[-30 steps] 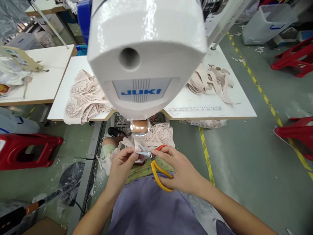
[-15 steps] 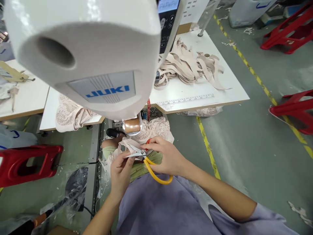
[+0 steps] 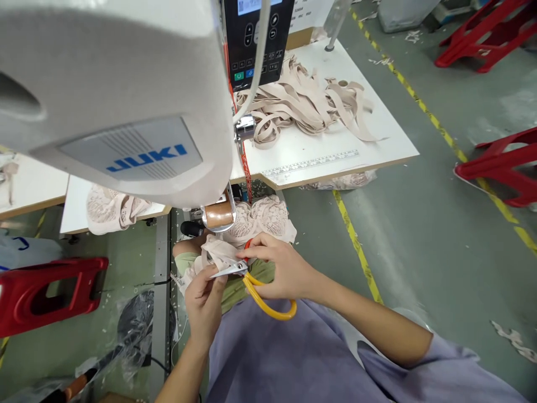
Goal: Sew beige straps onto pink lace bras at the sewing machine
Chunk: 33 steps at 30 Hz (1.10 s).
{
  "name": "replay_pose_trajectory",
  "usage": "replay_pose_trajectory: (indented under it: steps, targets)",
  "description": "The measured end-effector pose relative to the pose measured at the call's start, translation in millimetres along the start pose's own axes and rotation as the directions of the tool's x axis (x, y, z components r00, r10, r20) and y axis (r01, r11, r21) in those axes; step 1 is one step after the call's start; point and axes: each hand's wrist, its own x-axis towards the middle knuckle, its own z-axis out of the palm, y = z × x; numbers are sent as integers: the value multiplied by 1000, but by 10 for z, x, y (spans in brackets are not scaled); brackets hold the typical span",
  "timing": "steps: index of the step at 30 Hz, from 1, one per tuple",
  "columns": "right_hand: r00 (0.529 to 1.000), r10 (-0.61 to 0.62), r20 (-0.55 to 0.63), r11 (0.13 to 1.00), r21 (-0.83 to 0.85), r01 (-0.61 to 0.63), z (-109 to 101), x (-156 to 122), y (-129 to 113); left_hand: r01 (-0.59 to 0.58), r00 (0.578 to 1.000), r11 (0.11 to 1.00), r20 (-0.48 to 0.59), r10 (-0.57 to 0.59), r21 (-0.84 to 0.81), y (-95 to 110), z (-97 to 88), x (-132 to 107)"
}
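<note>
My right hand is wrapped round a pair of scissors with one yellow handle and a red part near the fingers. The metal blades point left, their tips reaching the fingertips of my left hand. That left hand is closed in a pinch on the pale pink edge of a lace bra, though the fingers partly hide what lies between them. The bra is spread over my lap, its cups beyond both hands and a loose strap bunched beside the blades.
A white JUKI sewing machine fills the upper left, with a control panel beside it. Beige straps and a printed ruler are on the white table. More lace pieces lie left. Red stools stand on the floor.
The view has shifted, so the sewing machine sits further left and more of the control panel shows. Both hands keep nearly the same place, the scissors still at the bra.
</note>
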Motion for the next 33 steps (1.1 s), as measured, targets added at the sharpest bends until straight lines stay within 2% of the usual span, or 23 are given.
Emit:
replay_pose_trajectory:
  steps: [3,8,12,16,19,23,27,33]
  targets:
    - [1000,23,17,1000,8,-23,-27,-32,13,-51,999,999,0,51,-12,-27,-16,-18]
    - [998,47,31,999,-12,-47,-46,-34,-29,-127,992,979,33,123,160,29,-30,10]
    - [998,49,45,999,2,-49,-36,-12,-44,-79,996,970,70,64,232,81,-86,45]
    - [996,64,66,997,49,-67,-53,-42,27,90,979,996,180,-92,16,56,-102,41]
    - [993,74,96,994,72,-81,-74,-70,72,217,955,960,243,-171,-177,6,-78,27]
    - [991,105,88,991,70,-111,-57,-70,68,300,945,917,211,-250,-261,-10,-45,27]
    - [991,122,54,991,45,-124,12,-70,55,308,948,939,135,-289,-150,35,-35,40]
    - [998,62,-13,994,-93,-63,105,-109,41,85,988,983,113,-104,161,76,-25,56]
